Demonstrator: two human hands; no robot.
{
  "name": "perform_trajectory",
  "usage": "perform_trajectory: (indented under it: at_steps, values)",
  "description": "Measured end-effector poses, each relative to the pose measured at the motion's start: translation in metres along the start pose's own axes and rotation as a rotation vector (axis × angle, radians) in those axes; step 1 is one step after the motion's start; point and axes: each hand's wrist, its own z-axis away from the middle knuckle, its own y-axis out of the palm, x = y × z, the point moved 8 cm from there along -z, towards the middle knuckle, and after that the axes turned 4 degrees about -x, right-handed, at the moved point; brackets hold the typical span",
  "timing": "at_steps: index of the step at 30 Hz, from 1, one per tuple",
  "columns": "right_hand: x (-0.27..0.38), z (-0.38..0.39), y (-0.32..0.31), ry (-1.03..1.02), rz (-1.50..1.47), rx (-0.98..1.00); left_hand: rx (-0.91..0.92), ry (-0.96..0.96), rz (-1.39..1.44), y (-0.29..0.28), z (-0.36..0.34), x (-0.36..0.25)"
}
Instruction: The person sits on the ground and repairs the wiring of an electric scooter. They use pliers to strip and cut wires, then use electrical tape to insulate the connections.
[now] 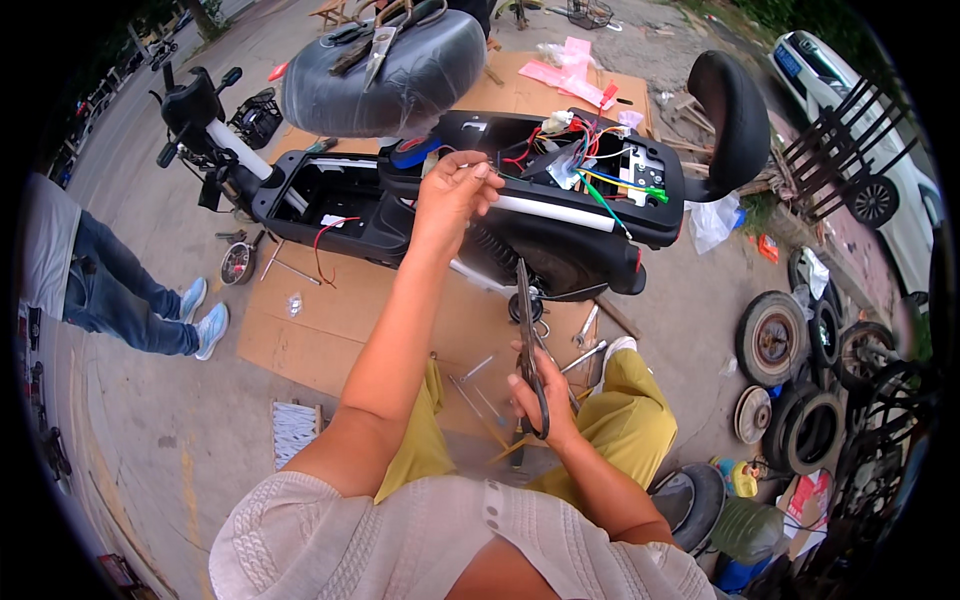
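A black electric scooter (330, 195) sits over cardboard in front of me, its body opened up. Coloured wires (575, 150) with connectors spill from the rear compartment. Over the edge of this compartment is my left hand (455, 200), thumb and fingers pinched on what looks like a thin wire; the fingertips partly hide it. My right hand (545, 395) is lower, in front of my knees, gripping a pair of dark scissors (527, 320) by the handles, blades pointing up toward the scooter. A red wire (322, 240) hangs from the open footwell.
A film-wrapped rounded black thing (430, 90) bears more scissors (380, 50). Wrenches (587, 325) and rods lie on the cardboard (290, 330). A person in jeans (120, 290) stands left. Tyres (770, 335) crowd the right side, near a parked white car (905, 215).
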Motion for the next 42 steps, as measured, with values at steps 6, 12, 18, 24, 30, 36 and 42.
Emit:
perform_trajectory:
  at_steps: [6,12,18,24,30,36,42]
  values:
    - [0.002,0.004,-0.004,0.07,-0.022,-0.01,0.099,-0.027,0.103,0.001,0.0,0.002]
    - [0.006,-0.001,-0.005,-0.051,0.034,-0.051,0.067,0.087,-0.159,0.013,0.013,-0.013]
    - [0.004,-0.002,-0.009,0.063,0.084,-0.076,-0.096,0.139,-0.269,-0.024,0.013,-0.015]
    - [0.003,-0.013,-0.028,-0.106,0.164,-0.185,-0.18,0.104,-0.465,-0.045,0.014,-0.016]
    - [-0.016,-0.021,-0.04,-0.057,0.073,-0.226,-0.054,-0.109,-0.043,-0.05,0.012,0.0]
    - [-0.023,-0.026,-0.037,0.047,0.168,-0.185,-0.063,-0.193,0.075,-0.056,0.034,0.015]
    - [-0.016,-0.031,-0.021,0.054,0.17,-0.122,-0.116,-0.285,0.215,-0.081,0.039,0.039]
